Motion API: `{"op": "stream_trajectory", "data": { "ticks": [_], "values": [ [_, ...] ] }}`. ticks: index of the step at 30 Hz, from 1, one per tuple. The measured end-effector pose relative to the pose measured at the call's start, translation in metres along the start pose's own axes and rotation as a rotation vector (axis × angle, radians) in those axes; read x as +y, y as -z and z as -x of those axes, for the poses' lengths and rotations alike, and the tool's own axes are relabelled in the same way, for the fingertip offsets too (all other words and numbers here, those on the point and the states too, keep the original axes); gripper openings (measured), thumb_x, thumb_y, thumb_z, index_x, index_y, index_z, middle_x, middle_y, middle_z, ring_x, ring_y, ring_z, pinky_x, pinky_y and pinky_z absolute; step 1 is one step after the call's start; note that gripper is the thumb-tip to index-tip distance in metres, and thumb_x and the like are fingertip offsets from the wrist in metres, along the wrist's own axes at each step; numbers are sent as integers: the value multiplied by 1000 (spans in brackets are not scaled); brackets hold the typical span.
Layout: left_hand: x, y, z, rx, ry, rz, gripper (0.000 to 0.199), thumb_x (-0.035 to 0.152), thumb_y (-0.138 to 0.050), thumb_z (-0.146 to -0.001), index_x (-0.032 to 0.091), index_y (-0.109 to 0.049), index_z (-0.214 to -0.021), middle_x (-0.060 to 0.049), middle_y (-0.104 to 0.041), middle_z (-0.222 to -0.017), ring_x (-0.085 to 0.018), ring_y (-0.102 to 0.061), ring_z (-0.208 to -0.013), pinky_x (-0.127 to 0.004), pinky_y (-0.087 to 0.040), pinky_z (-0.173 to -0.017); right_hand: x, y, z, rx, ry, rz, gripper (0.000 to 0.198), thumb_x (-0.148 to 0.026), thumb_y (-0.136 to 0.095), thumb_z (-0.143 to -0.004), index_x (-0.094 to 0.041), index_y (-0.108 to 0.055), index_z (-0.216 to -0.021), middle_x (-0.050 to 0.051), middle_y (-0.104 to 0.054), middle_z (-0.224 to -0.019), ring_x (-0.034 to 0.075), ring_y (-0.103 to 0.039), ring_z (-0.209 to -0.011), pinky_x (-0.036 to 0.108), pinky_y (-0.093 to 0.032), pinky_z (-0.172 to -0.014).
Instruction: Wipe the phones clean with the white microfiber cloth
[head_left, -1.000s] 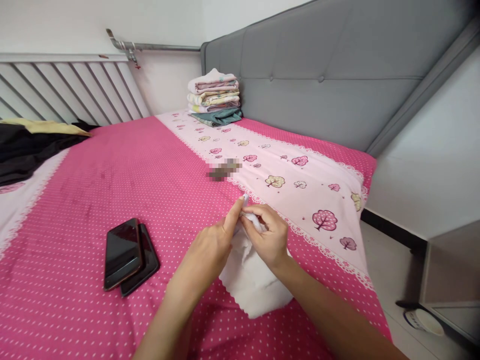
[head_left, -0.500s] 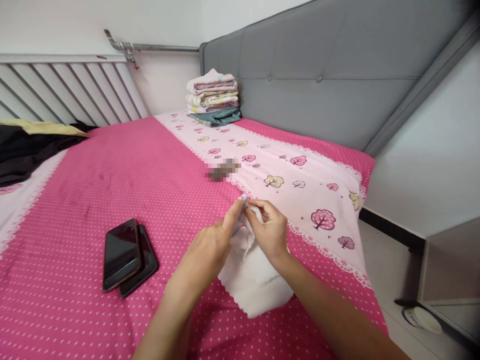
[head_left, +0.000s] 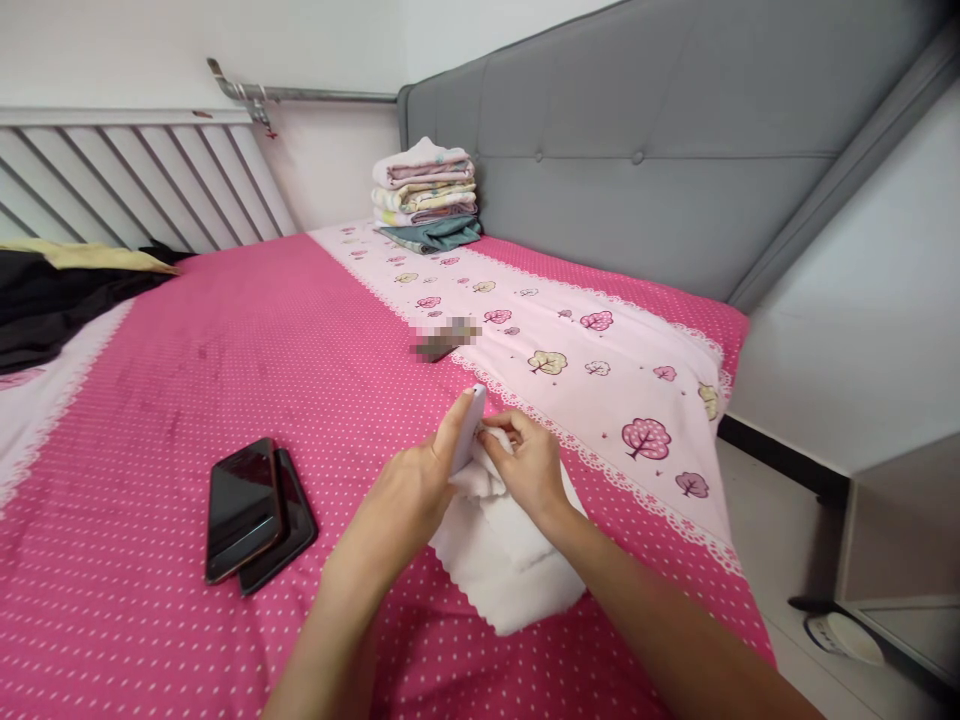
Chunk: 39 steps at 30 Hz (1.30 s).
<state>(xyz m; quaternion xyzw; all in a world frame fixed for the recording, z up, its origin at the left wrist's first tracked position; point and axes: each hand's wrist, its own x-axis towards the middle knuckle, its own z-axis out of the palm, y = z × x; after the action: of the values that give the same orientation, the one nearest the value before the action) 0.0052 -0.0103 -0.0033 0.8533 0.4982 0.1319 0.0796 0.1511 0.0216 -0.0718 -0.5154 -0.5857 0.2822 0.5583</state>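
White cloth (head_left: pixel 510 570), scalloped edge, one: lower centre of the frame, draped below the hands over the pink bedspread (head_left: pixel 247 340), its upper part bunched.

Lilac slab (head_left: pixel 466 442), slim, possibly a phone seen near edge-on, one: centre, tilted, its top end standing clear above the cloth, lower end hidden by fingers and folds.

Left hand (head_left: pixel 409 490): grip closed about the slab's left side, one finger laid along it nearly to the top end.

Right hand (head_left: pixel 529 465): grip pinching gathered cloth just right of the slab; whether the cloth presses on the slab at the fingertips cannot be told.

Step in hand, by judgement: rubbing the slab's edge or face with the cloth. Next move, likewise judged: calls for a steady left hold and a fold of cloth kept between the right fingertips and the slab.

Nearby: black phone (head_left: pixel 244 510), lower left, lying partly over a dark flat device (head_left: pixel 300 515); pixelated item (head_left: pixel 444 340), above the hands, unidentifiable; folded textiles (head_left: pixel 425 185), upper centre, stacked by the grey headboard (head_left: pixel 637 120).
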Motion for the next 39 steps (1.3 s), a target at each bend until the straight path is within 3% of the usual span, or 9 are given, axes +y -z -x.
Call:
{"op": "stream_trajectory", "data": {
  "ticks": [5,22,30,39],
  "values": [
    [0,2,-1,-29,38,-39,78,13,-44,-78,24,1,-141,-1,-59,-73,-16,-55,-59,-29,-45,-59,0,-1,2,-26,-22,36,9,-22,-56,-72,-22,-63,-78,-1,-68,-76,17,-63,-70,30,-49,-66],
    [-3,1,0,56,40,80,76,15,-48,-75,25,-11,-141,1,-58,-67,-15,-54,-54,-26,-45,-56,1,-2,5,-116,-47,149,9,-21,-56,-71,-22,-62,-78,-1,-68,-78,16,-63,-71,26,-47,-65],
    [-9,1,-4,70,86,210,80,12,-52,-69,24,-16,-140,0,-61,-65,-16,-56,-53,-26,-44,-55,9,-8,6,-124,4,230,10,-19,-54,-73,-22,-61,-80,0,-68,-82,17,-62,-75,27,-46,-68],
    [-21,-1,-6,72,82,149,84,18,-54,-71,22,-8,-141,-1,-60,-67,-18,-58,-57,-27,-42,-55,30,-22,17,-54,99,282,11,-23,-50,-79,-22,-58,-87,1,-66,-83,19,-62,-76,28,-44,-69]
  ]
}}
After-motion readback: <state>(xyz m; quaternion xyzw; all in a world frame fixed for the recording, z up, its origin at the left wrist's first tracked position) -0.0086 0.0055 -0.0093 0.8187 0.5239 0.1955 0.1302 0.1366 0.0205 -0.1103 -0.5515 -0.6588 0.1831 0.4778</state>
